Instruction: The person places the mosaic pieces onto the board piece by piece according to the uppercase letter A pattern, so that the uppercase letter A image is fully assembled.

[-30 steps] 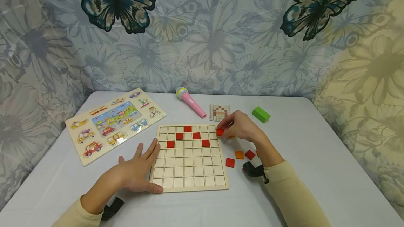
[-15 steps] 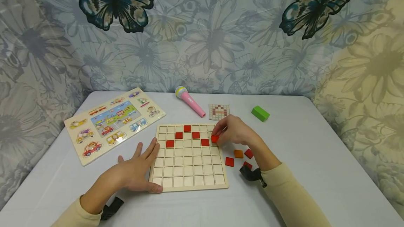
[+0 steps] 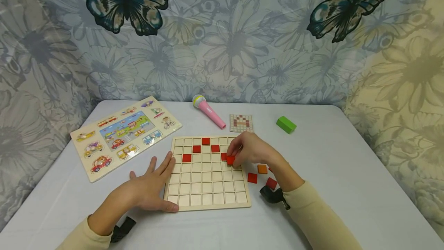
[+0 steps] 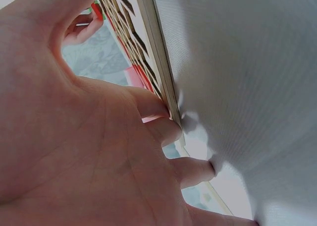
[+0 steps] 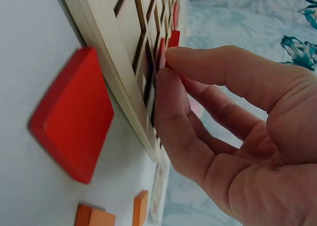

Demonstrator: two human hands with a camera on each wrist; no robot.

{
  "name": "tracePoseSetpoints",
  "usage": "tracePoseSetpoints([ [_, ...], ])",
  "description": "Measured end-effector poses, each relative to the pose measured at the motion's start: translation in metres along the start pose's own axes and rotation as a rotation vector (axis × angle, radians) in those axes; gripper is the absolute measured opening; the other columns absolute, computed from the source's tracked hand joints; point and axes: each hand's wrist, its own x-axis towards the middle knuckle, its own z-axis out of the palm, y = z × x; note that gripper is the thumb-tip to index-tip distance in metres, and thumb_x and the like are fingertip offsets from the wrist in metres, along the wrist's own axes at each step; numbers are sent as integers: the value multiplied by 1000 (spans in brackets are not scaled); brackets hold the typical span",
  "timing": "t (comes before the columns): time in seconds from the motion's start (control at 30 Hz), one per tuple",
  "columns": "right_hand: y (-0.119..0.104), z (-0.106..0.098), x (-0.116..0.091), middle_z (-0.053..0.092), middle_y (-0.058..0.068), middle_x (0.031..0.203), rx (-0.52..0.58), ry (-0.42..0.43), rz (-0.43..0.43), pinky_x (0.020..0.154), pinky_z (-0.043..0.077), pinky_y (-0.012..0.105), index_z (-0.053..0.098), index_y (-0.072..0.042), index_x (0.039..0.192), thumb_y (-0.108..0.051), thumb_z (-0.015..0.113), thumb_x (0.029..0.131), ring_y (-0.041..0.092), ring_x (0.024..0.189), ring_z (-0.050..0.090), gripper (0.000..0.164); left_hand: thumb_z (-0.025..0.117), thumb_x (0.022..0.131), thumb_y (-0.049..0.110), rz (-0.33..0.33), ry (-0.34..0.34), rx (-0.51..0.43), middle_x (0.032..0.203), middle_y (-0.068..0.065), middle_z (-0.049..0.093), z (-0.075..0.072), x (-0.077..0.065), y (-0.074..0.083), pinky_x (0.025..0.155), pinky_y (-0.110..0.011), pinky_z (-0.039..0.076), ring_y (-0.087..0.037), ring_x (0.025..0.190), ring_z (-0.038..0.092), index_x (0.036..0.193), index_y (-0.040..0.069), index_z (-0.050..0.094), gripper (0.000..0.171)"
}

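A wooden grid board [image 3: 207, 189] lies flat on the white table. Several red square tiles sit in its upper cells, among them a top tile [image 3: 206, 141] and a left tile [image 3: 187, 158]. My right hand [image 3: 251, 149] pinches a red tile [image 3: 230, 160] between thumb and fingertips, over the board's right side beside another red tile [image 3: 223, 156]. The right wrist view shows that pinched tile [image 5: 173, 38] tilted above the grid. My left hand [image 3: 147, 189] rests along the board's left edge, fingers spread and fairly straight; its fingertips touch the edge and cloth in the left wrist view.
Right of the board lie loose tiles: a red one [image 3: 252, 178], an orange one [image 3: 262, 169] and another red one [image 3: 271, 183]. Behind stand a pattern card [image 3: 241, 123], a pink toy microphone [image 3: 211, 115] and a green block [image 3: 286, 125]. A vehicle puzzle [image 3: 114, 156] lies left.
My right hand has carried the red tile from the board's upper right corner leftward and nearer to me, over the grid. The left hand has stayed put.
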Motion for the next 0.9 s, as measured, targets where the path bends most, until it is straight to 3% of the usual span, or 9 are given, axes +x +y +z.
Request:
tracePoseSetpoints([
  [0.9,-9,13,1,70,2,80,-92,-14,-13,68,53,27,80,-10,89,4,86,74,15,76,61,21,81,72,74,-9,4,-1,176,-12,-7,1,0,0,89,-98,13,-60,155,4,167,4,10,139],
])
